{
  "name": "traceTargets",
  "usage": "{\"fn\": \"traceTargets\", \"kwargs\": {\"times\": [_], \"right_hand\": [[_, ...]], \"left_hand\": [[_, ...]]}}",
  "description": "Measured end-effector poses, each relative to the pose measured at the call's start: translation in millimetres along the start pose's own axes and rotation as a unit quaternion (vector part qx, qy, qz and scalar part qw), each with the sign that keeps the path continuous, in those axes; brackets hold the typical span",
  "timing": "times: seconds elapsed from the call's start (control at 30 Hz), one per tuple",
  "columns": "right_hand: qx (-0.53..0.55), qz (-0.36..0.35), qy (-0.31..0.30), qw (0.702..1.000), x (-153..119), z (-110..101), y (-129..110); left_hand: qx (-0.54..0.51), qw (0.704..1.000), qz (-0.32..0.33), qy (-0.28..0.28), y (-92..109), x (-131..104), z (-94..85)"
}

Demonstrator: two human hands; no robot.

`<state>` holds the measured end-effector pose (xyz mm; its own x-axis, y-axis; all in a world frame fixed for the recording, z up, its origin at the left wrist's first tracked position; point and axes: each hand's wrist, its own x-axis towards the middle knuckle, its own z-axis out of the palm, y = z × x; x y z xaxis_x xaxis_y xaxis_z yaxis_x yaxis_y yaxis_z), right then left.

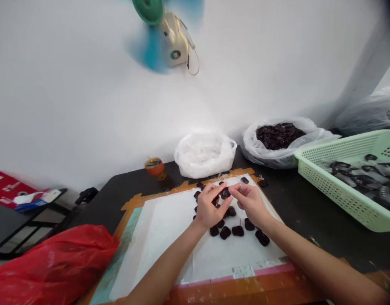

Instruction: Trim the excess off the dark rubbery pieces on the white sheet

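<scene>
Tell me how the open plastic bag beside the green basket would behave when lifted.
The plastic bag would probably sag floppily, its film looking thin and crumpled. The dark pieces heaped inside could spill through its wide-open mouth.

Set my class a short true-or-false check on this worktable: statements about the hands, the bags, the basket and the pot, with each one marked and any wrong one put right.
1. The left hand and right hand are both at one dark piece above the white sheet. True.
2. The green basket is empty. False: it holds dark and clear-looking items.
3. The small orange-brown pot stands to the left of the white plastic bag. True.
4. The red plastic bag lies to the right of the white sheet. False: it lies to the left of it.
5. Several dark pieces lie loose on the white sheet. True.
</scene>
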<state>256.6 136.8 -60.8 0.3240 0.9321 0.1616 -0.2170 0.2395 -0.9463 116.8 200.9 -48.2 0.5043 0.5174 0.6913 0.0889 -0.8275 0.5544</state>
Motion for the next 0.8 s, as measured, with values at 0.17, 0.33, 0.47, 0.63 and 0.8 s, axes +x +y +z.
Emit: {"fn": "traceTargets", "kwargs": {"times": [0.17,0.33,0.47,0.63,0.8], "right_hand": [[-0.047,-0.030,0.044,0.997,-2,3,-4],[-0.094,-0.089,0.045,0.991,-7,6,-2],[-0.159,-0.111,0.054,0.979,-12,10,6],[-0.209,-0.111,0.046,0.971,-15,12,11],[-0.160,-0.081,0.046,0.983,-12,15,11]], "left_hand": [[0.084,0.995,0.018,0.054,10,2,-1.2],[0.125,0.990,0.013,0.061,16,0,2.4],[0.130,0.990,-0.039,0.040,20,2,1.3],[0.153,0.984,-0.088,0.017,21,3,-1.2],[0.223,0.974,0.007,0.034,15,-4,3.1]]}}
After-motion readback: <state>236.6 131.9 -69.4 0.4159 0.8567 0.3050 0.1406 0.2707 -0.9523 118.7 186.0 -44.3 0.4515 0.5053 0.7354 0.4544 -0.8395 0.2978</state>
